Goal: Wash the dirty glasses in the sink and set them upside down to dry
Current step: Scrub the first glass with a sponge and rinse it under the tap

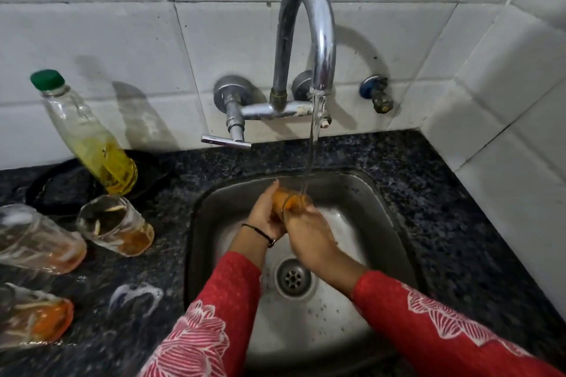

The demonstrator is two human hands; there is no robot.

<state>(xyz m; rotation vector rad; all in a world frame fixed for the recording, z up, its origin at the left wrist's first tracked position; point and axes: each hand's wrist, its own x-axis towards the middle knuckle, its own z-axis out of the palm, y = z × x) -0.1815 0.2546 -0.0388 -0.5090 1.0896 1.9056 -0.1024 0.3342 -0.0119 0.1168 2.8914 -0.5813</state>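
Over the steel sink (379, 202) I hold a dirty glass (292, 200) with orange residue under the running water. My left hand (266, 214) grips its base from the left. My right hand (309, 231) wraps round its rim end, and part of the glass is hidden by the fingers. Three more dirty glasses stand on the counter at the left: one (118, 225) near the sink, one (36, 240) further left, one (33, 317) at the front.
The chrome tap (306, 40) arches over the sink, its lever handle (225, 141) sticking out to the left. A green-capped bottle (88, 135) of yellow liquid stands on a dark plate. Dark granite counter (444, 208) surrounds the sink; a drain (294, 278) sits mid-basin.
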